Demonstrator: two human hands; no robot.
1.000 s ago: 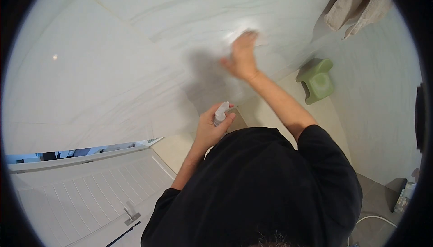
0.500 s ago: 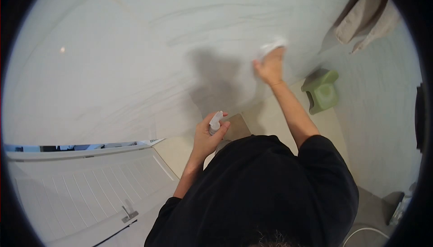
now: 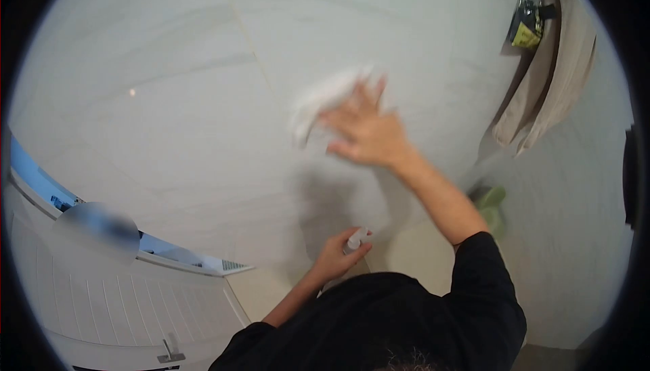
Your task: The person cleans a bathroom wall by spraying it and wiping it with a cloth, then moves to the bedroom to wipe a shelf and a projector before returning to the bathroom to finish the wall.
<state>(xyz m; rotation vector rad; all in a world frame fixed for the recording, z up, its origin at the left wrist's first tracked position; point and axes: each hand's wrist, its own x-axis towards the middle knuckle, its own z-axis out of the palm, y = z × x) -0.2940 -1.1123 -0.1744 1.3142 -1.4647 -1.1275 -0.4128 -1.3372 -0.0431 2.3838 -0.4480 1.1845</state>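
A pale marbled wall (image 3: 169,127) fills most of the view. My right hand (image 3: 369,127) is stretched over it with fingers spread, pressing a blurred white cloth (image 3: 325,100) that shows beyond the fingertips. Lower down, near my body, my left hand (image 3: 338,256) is wrapped round a bottle with a white spray head (image 3: 357,238); the bottle's body is mostly hidden by the hand.
Beige cloths (image 3: 555,66) hang at the upper right beside a dark and yellow pouch (image 3: 527,26). A green stool (image 3: 493,208) stands at the right, below them. At the lower left is a white panelled door (image 3: 122,296) with a metal handle (image 3: 170,353).
My right hand has moved left and up along the wall with the white cloth. The view has shifted, so the stool, door and left hand sit lower in the frame.
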